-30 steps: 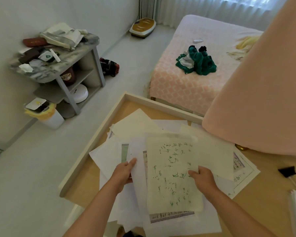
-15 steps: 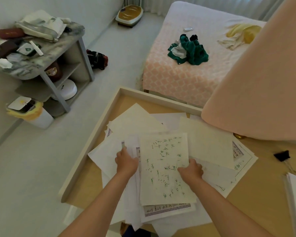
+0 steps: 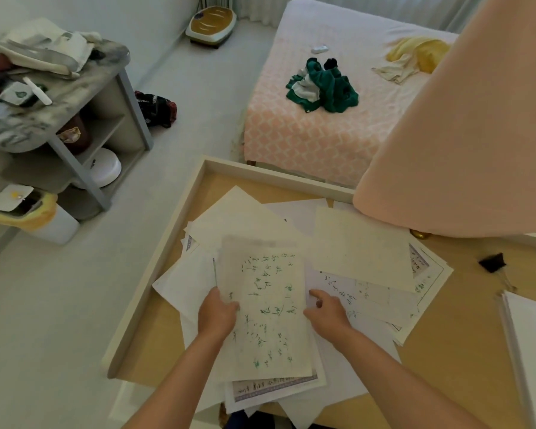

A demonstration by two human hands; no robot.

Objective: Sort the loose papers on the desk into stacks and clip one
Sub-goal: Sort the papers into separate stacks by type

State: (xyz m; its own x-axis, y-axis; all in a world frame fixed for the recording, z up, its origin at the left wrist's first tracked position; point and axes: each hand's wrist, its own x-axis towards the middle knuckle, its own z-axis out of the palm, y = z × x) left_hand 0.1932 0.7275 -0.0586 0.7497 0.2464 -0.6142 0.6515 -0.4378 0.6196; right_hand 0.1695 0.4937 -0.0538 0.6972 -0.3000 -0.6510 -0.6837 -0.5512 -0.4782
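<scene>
— Papers first: how far along is the sorting?
— Barely begun, by the look of it. The loose papers (image 3: pixel 361 243) lie in one overlapping sprawl across the near half of the desk (image 3: pixel 155 320). Cream sheets lie over white ones, corners point every way, and some hang off the near edge.
— Is anything in hand?
— The handwritten sheet (image 3: pixel 270 314), cream with green script, lies on top of the sprawl in front of the person. The left hand (image 3: pixel 217 315) grips its left edge, fingers curled round it. The right hand (image 3: pixel 327 314) is just beside the right edge, forefinger out and the other fingers loosely bent. It pinches nothing that shows, and whether it touches the sheet cannot be told.
— Any stack made?
— One squared white stack (image 3: pixel 532 351) shows at the desk's right edge, cut off by the frame. It may be a finished pile, though that is a guess.
— And the clip?
— The black binder clip (image 3: pixel 492 263) lies on bare wood to the right, well apart from both hands and on no paper. Clipping is not yet done.
— What is left, then?
— Nearly all of it: parting the sprawl into piles, squaring them, fastening one. Past the desk are a peach lampshade (image 3: pixel 461 134), close to the camera, and a bed (image 3: pixel 291 140).
</scene>
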